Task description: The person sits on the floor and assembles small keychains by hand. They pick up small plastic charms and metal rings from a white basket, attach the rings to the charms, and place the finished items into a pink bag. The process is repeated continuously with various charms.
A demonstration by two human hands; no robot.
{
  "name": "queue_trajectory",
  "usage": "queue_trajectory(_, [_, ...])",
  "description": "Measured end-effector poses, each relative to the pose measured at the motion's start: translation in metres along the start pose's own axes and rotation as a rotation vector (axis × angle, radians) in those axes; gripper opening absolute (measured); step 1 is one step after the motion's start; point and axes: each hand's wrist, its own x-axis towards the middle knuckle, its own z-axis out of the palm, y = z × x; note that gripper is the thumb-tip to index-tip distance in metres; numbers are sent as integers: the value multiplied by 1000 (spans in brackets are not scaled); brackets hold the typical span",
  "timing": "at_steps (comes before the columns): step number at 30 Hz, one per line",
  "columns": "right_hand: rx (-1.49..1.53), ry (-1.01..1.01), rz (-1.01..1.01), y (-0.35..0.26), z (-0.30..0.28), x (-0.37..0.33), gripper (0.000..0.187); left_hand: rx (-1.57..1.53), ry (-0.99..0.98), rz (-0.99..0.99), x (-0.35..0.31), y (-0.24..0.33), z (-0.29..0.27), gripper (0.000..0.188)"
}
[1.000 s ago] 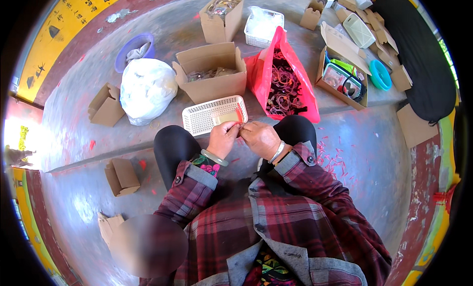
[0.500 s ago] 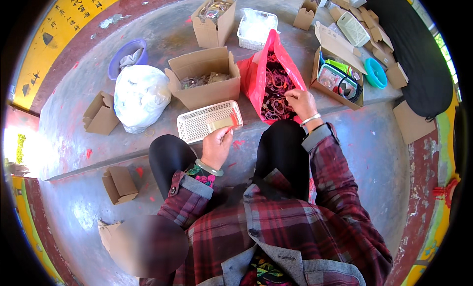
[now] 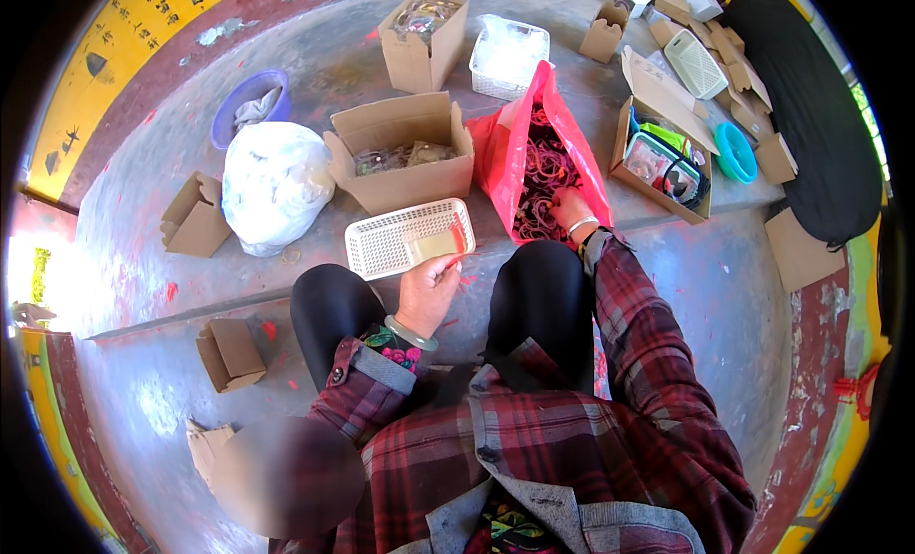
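Note:
My left hand (image 3: 428, 293) is closed in a pinch at the near right corner of a cream plastic basket (image 3: 378, 258). A small reddish bit shows at its fingertips, too small to name. Inside the basket lies a flat beige piece (image 3: 434, 246), with a red strip (image 3: 458, 235) at its right end. My right hand (image 3: 572, 211) reaches into an open red plastic bag (image 3: 497, 158). Its fingers are curled together against a heap of pink and purple looped cords (image 3: 545, 161); the fingertips are partly hidden there.
Behind the basket stands an open cardboard box (image 3: 410, 182) with small clear packets. A stuffed white plastic bag (image 3: 274, 187) and purple basin (image 3: 250, 106) are at left. To the right are a filled carton (image 3: 664, 168) and turquoise basin (image 3: 735, 153). A step edge (image 3: 191, 314) crosses the floor.
My right hand has moved down and left, deeper into the cords in the red bag. My left hand has shifted slightly right and down, still pinched.

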Motion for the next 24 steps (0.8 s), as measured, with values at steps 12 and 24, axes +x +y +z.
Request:
queue_trajectory(12, [200, 34, 27, -5, -16, -10, 19, 9, -15, -4, -1, -3, 2, 19])
queue_trajectory(24, [459, 133, 41, 2, -2, -10, 22, 50, -6, -23, -1, -6, -1, 20])
